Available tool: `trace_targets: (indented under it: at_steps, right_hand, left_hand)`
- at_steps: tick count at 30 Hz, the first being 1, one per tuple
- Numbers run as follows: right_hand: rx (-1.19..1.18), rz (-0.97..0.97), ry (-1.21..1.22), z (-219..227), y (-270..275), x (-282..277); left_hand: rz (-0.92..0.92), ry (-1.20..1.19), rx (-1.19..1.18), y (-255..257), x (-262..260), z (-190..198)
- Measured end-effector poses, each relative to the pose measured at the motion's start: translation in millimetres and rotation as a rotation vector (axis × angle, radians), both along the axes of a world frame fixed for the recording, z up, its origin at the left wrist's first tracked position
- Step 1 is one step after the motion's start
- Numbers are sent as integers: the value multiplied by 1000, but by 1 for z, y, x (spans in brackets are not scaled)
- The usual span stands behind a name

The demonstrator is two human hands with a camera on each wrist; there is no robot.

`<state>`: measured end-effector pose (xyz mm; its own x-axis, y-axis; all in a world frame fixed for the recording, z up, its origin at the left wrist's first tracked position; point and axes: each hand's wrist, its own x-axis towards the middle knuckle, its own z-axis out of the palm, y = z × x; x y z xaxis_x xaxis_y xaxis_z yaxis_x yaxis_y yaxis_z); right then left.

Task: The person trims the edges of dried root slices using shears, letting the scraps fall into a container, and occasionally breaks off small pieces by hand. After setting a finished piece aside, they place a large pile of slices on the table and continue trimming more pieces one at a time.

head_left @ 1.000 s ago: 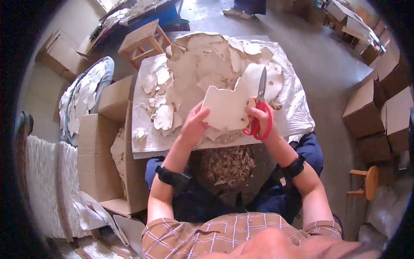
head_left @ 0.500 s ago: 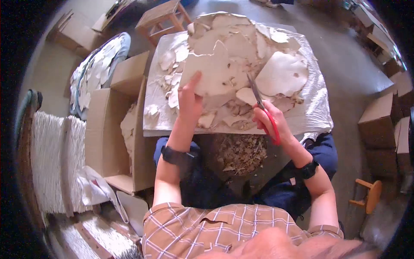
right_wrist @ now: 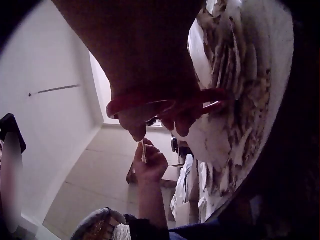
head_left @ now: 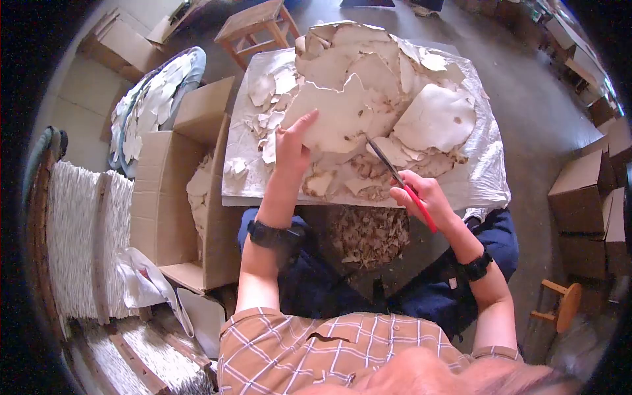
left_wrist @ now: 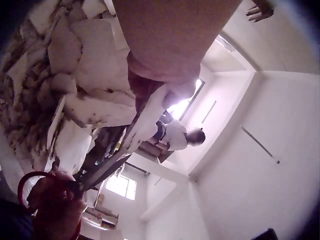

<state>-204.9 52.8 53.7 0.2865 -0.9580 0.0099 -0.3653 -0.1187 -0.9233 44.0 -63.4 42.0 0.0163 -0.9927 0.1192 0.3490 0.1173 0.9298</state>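
Observation:
A pale, flat, ragged-edged sheet [head_left: 336, 115] with brown spots is held out over the table. My left hand [head_left: 293, 145] grips it by the left edge, thumb lying on top. In the left wrist view the same sheet [left_wrist: 145, 122] appears nearly edge-on. Red-handled scissors [head_left: 390, 167] are in my right hand [head_left: 426, 195], fingers curled round the handles. Their blades point up and left, tips right at a brown spot on the sheet's lower right edge. In the right wrist view the red handles [right_wrist: 135, 102] show around the fingers.
Similar sheets lie in a large pile [head_left: 349, 49] on the covered table [head_left: 487, 141]. Scraps [head_left: 368, 237] fill a container below, between the knees. An open cardboard box [head_left: 155, 197] stands at the left, stacked boxes [head_left: 579, 187] at the right, and a wooden stool [head_left: 257, 26] behind.
The right hand has left the sheet's edge and moved lower. The scissors, earlier pointing up beside the sheet, now angle left with their tips at its lower right edge.

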Motion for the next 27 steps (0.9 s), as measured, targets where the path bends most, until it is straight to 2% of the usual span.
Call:
trace_targets:
  at_steps: [2, 20, 24, 27]
  right_hand:
    - [2, -6, 1, 3, 0, -1]
    - [29, 21, 13, -1, 1, -2]
    - [-28, 19, 54, 1, 2, -1]
    - [-99, 0, 80, -4, 0, -1]
  left_hand:
    - [52, 208, 243, 13, -14, 28]
    - [-25, 195, 265, 17, -14, 34]
    - [-38, 215, 216, 13, -13, 29]
    - [-25, 116, 206, 13, -14, 26]
